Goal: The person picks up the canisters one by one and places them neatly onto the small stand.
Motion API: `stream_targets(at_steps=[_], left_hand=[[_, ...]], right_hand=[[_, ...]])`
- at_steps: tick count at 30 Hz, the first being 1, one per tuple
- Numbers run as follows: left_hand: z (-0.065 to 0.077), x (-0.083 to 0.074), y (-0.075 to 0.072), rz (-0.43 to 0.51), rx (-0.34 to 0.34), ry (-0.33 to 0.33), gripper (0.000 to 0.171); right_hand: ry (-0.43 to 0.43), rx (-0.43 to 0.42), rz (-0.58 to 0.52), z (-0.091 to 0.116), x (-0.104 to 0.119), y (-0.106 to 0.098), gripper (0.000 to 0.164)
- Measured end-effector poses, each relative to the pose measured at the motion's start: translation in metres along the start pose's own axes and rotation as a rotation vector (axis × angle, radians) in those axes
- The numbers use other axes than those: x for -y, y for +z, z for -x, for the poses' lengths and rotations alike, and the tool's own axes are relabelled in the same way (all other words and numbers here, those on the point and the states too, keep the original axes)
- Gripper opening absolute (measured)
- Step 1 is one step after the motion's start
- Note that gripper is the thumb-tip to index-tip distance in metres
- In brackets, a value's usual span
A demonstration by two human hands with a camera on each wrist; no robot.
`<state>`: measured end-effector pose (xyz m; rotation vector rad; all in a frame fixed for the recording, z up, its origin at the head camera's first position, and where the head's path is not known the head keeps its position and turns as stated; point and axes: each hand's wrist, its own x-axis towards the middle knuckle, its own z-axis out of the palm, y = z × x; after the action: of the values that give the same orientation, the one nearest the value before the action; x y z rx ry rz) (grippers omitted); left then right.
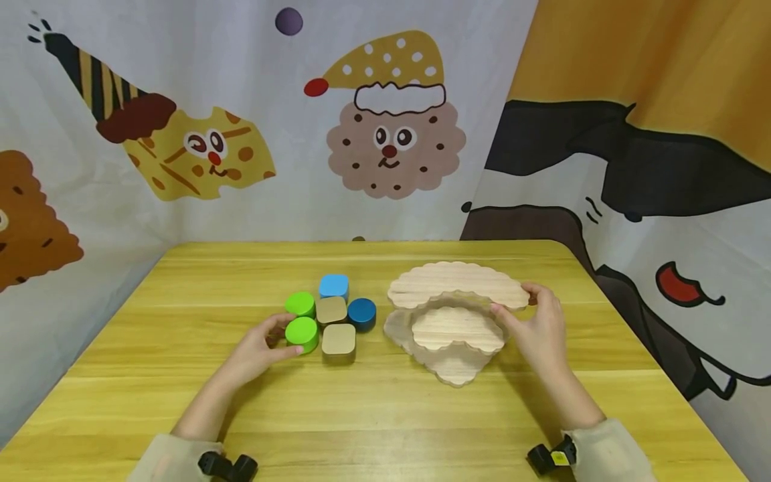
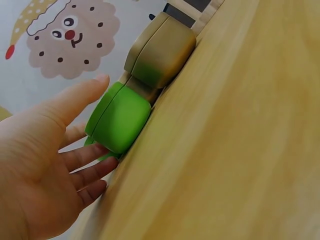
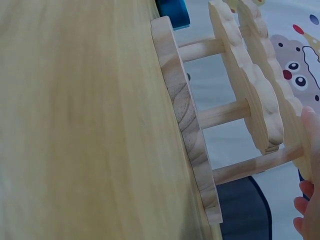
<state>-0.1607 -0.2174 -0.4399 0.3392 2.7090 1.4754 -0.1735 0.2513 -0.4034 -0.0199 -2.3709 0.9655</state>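
My left hand [image 1: 259, 348] is at the nearer green round tin [image 1: 302, 334], thumb and fingers spread loosely about its left side. In the left wrist view its fingers [image 2: 85, 159] reach the green tin's side, while the thumb stands apart from it. On the right, my right hand [image 1: 539, 325] pinches the end of the top tier of a scalloped wooden tiered stand [image 1: 454, 276]. Dowels [image 3: 225, 114] join that stand's base to its upper tiers, and the base sits on the table.
Beside the nearer green tin stand another green tin [image 1: 300, 304], a light blue square tin [image 1: 334, 286], a dark blue round tin [image 1: 362, 314] and two gold square tins, one in front [image 1: 338, 339] and one behind [image 1: 331, 310]. A printed curtain [image 1: 241, 80] hangs behind the wooden table [image 1: 385, 428].
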Motion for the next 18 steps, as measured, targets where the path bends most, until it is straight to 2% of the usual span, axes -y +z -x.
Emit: stream_targets(at_steps=[18], left_hand=[[-0.0037, 0.0016, 0.0016, 0.068, -0.003, 0.003, 0.056]], right_hand=[[0.064, 0.035, -0.021, 0.0009, 0.0058, -0.0029, 0.070]])
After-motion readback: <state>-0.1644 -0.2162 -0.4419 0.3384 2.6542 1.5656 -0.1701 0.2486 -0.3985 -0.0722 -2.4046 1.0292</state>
